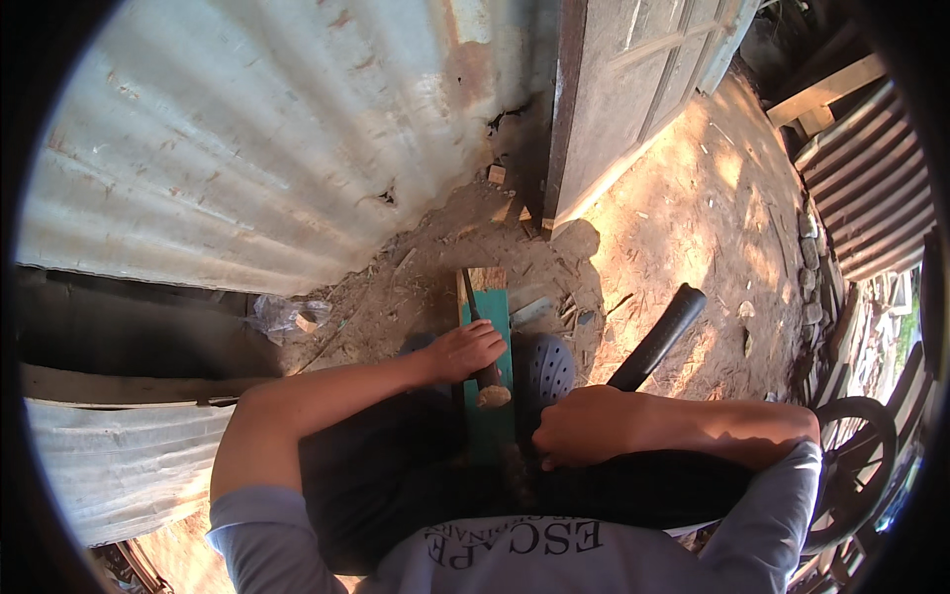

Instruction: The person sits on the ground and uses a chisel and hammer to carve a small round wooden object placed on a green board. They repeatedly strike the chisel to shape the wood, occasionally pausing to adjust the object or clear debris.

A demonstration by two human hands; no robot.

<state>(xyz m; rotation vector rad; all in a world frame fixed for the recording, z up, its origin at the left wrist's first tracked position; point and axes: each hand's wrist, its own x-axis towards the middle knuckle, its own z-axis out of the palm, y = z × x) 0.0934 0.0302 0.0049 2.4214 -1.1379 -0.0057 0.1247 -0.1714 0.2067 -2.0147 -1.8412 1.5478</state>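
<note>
My left hand is closed round a chisel. Its wooden butt, pale and flattened, sticks out toward me, while the dark blade runs away from me onto a green-painted wooden board. Bare brown wood shows at the board's far end, where the paint is gone. The board lies lengthwise between my feet, its near end lost in shadow by my lap. My right hand grips a hammer by its shaft, the black handle end slanting up and right. Its head is low in dark shadow and hard to make out.
A corrugated metal sheet rises ahead and left, beside a wooden door. Wood chips and a small block lie on the dirt floor. A clear plastic bag sits at left. Behind my right elbow is a dark wheel.
</note>
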